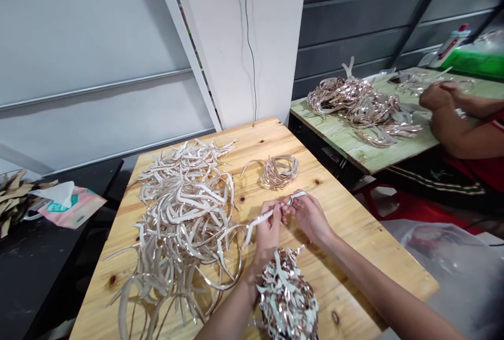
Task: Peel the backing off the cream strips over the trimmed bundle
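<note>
Between my two hands runs a narrow strip, whitish on one face and shiny rose gold along its edge. My left hand is closed on it, the thumb pressed against the fingers. Close beside it, my right hand pinches the strip's other part, with a short end sticking up. Left of my hands spreads a large tangled pile of like strips. Just beyond them lies a small coiled bundle of strips. Below my wrists sits a heap of short, crinkled shiny scraps.
The wooden table ends near a pale pillar. At the right, a person's hands rest over a green table bearing another strip pile. A tissue pack lies on the dark surface at left; a plastic bag hangs low right.
</note>
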{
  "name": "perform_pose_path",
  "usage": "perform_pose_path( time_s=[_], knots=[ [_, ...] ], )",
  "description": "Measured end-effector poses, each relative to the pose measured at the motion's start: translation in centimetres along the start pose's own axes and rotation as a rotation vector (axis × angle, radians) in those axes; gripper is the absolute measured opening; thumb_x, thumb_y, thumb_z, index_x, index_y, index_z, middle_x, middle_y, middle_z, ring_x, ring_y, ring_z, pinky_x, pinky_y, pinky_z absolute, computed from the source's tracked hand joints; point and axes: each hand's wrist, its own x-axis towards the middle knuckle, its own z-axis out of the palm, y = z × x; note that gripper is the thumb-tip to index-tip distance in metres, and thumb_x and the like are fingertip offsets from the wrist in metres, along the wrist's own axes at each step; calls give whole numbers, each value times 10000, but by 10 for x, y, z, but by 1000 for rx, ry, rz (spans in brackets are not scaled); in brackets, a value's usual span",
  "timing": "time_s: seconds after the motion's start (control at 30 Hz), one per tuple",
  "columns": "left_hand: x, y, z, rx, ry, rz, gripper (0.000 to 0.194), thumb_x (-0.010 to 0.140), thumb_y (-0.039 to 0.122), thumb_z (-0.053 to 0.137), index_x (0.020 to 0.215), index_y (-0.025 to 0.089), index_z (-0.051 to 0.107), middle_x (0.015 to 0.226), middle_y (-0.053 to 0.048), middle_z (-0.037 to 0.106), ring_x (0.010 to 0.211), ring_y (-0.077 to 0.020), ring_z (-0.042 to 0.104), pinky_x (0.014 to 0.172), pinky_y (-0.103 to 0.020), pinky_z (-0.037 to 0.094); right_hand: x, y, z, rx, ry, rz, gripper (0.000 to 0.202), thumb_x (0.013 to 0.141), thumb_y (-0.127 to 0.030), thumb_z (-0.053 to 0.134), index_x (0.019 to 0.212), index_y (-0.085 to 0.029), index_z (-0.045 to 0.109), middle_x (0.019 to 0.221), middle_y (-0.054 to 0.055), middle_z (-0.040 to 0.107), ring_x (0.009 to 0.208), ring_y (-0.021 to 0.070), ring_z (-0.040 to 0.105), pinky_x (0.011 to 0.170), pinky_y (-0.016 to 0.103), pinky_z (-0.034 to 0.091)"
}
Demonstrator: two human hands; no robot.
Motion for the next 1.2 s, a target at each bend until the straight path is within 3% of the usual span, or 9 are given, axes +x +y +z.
perform_pose_path(
  time_s=[0.37, 0.5, 0.63, 0.7, 0.8, 0.87, 0.97, 1.1, 1.2],
  knots=[
    [-8, 11, 3, 28, 140, 84, 291, 832, 591, 677, 870, 304, 644, 721, -39, 648, 643, -235, 589, 673, -390, 473, 4, 20, -2, 42, 162, 98, 251, 766, -303, 746, 703, -239, 512, 651, -1, 598, 572, 149, 618, 550, 248, 604],
    [-7, 8, -3, -18, 146, 125, 252, 882, 563, 638, 931, 317, 622, 770, -28, 619, 660, -217, 576, 677, -376, 483, -33, 4, 1, -40, 125, 97, 204, 826, -329, 707, 759, -237, 538, 711, 39, 644, 589, 175, 634, 522, 282, 587],
    [-1, 15, -6, -123, 83, 120, 264, 875, 507, 686, 943, 258, 632, 736, -3, 607, 597, -162, 547, 605, -311, 453, -97, -4, 2, -535, -102, -179, 201, 946, -380, 572, 804, -239, 555, 946, 108, 727, 869, 283, 692, 743, 419, 579],
    [3, 31, -8, -178, 86, 130, 270, 868, 474, 714, 955, 228, 645, 721, 12, 611, 604, -141, 556, 612, -279, 452, -123, 1, 4, -782, -158, -330, 174, 933, -373, 588, 818, -248, 553, 1102, 125, 726, 1021, 332, 673, 867, 475, 537],
    [12, 70, -17, -435, 106, 105, 251, 867, 431, 735, 910, 201, 644, 723, 25, 608, 623, -115, 562, 610, -239, 461, -141, 7, 8, -954, -148, -328, 94, 912, -347, 615, 960, -280, 571, 1265, 114, 691, 1158, 348, 643, 974, 501, 497],
    [19, 100, -30, -740, 166, 55, 222, 875, 377, 738, 871, 178, 639, 703, 35, 585, 581, -86, 529, 601, -216, 476, -143, 3, 10, -1038, -210, -295, 278, 916, -358, 612, 1190, -313, 595, 1371, 116, 637, 1264, 348, 590, 1042, 511, 461],
    [29, 137, -58, -1087, 277, -4, 258, 1019, 330, 531, 884, 141, 643, 661, 30, 550, 544, -63, 511, 560, -179, 472, -135, -9, 7, -1086, -346, -204, 533, 909, -439, 618, 1425, -325, 552, 1486, 109, 552, 1386, 353, 488, 1124, 507, 401],
    [35, 159, -92, -1365, 305, -15, 367, 1072, 348, 382, 875, 132, 605, 626, 26, 521, 525, -66, 504, 525, -171, 470, -119, -13, 3, -1077, -343, -36, 520, 973, -577, 436, 1334, -281, 664, 1315, 108, 684, 1250, 350, 606, 1045, 499, 476],
    [34, 165, -103, -1436, 228, -21, 333, 1069, 341, 391, 939, 121, 604, 622, 34, 506, 523, -72, 497, 526, -187, 467, -108, -7, 6, -1228, -316, -54, 518, 1025, -542, 349, 1226, -225, 706, 1159, 117, 728, 1142, 315, 639, 1026, 469, 489]
  ],
)
